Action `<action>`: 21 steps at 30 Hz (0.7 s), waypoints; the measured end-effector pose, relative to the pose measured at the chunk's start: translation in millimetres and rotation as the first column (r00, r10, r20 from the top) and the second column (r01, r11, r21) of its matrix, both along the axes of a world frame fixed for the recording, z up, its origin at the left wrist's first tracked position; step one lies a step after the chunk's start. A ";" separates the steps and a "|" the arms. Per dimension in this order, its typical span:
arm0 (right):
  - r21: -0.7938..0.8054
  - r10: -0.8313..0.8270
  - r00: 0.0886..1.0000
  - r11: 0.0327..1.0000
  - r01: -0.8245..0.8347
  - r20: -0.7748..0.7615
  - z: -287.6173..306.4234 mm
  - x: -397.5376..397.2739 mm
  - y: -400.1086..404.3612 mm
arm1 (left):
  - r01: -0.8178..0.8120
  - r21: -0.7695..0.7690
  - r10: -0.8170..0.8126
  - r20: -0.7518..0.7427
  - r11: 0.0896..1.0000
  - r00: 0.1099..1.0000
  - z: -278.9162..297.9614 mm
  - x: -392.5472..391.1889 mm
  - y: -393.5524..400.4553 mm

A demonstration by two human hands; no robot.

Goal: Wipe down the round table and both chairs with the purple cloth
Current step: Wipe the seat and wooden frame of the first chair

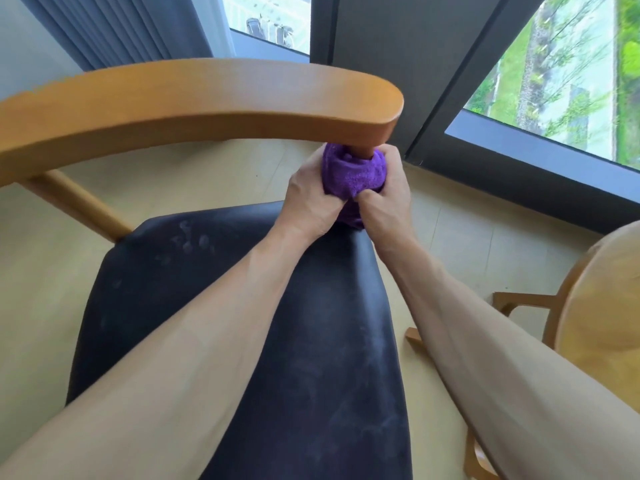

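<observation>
The purple cloth (353, 176) is wrapped around the wooden post under the end of the chair's curved armrest (194, 102). My left hand (311, 199) grips the cloth from the left and my right hand (384, 199) grips it from the right, so both hands hold it against the post. Below them lies the chair's dark padded seat (311, 341), with faint smudges on it. The round wooden table (609, 306) shows at the right edge, partly cut off.
A second wooden chair frame (519, 303) pokes out under the table at the right. Large windows (554, 81) with dark frames run along the back, grey curtains (114, 26) hang at the upper left. Pale flooring (460, 237) surrounds the chair.
</observation>
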State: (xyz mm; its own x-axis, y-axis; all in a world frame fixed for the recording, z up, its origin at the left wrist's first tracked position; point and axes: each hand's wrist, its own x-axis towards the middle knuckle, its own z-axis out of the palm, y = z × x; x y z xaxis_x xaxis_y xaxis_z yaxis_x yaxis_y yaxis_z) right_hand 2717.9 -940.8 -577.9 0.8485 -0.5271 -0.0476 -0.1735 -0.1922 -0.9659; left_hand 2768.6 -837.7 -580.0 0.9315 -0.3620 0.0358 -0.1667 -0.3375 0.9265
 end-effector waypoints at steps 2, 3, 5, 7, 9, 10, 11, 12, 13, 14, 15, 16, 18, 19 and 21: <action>0.052 -0.003 1.000 0.999 0.004 -0.017 -10.5 0.0 3.7 | 0.019 0.057 -0.020 0.010 0.998 1.000 -11.9 3.1 2.1; 0.086 -0.003 1.000 0.996 0.004 -0.018 -14.1 0.1 4.3 | 0.032 0.081 -0.032 0.003 0.996 0.999 -17.7 4.4 3.0; 0.162 -0.008 1.000 0.987 0.012 -0.028 -16.7 -1.4 5.2 | 0.064 0.122 -0.063 -0.012 0.990 0.998 -24.0 7.1 3.1; 0.266 -0.014 0.999 0.964 0.024 -0.039 -12.6 -2.5 5.5 | 0.106 0.128 -0.105 -0.011 0.986 0.994 -19.1 8.4 2.9; 0.366 -0.016 1.000 0.931 0.020 -0.015 -1.0 -2.7 7.2 | 0.115 0.079 -0.116 0.010 0.990 0.993 -5.9 8.3 5.2; 0.370 -0.027 0.999 0.929 0.014 0.029 6.3 -2.7 7.1 | 0.100 0.050 -0.101 0.032 0.994 0.994 2.9 7.0 6.3; 0.341 -0.035 0.995 0.940 0.002 0.091 13.7 -2.5 5.6 | 0.079 0.019 -0.080 0.059 0.997 0.995 11.7 5.9 6.9; 0.295 -0.038 0.987 0.955 -0.011 0.158 19.6 -1.7 2.8 | 0.062 -0.012 -0.061 0.082 0.998 0.995 18.8 4.9 6.1; 0.252 -0.034 0.978 0.968 -0.019 0.208 22.9 -0.5 -0.1 | 0.046 -0.048 -0.042 0.086 0.998 0.995 22.9 3.4 4.0; 0.222 -0.023 0.972 0.975 -0.031 0.235 23.1 -0.5 -1.1 | 0.027 -0.087 -0.021 0.070 0.996 0.997 24.2 0.3 1.5; 0.202 -0.018 0.969 0.979 -0.034 0.248 19.6 -0.6 -0.5 | -0.001 -0.126 0.007 0.044 0.992 0.999 22.0 -3.1 -1.1; 0.183 -0.021 0.968 0.983 -0.025 0.250 12.0 -0.4 -0.1 | -0.033 -0.139 0.038 0.030 0.990 0.999 16.0 -5.4 -2.9; 0.149 -0.022 0.981 0.989 -0.007 0.190 -9.6 0.7 -0.4 | -0.046 -0.056 0.047 0.017 0.997 0.999 -5.0 -6.7 -4.5; 0.142 -0.021 0.991 0.990 0.002 0.132 -19.4 1.1 0.1 | -0.020 -0.002 0.020 -0.012 1.000 1.000 -16.1 -7.2 -3.7; 0.097 -0.005 0.999 0.995 0.002 0.031 -30.3 -0.6 0.7 | 0.029 0.086 -0.026 -0.041 0.996 0.999 -29.5 -6.8 -0.4</action>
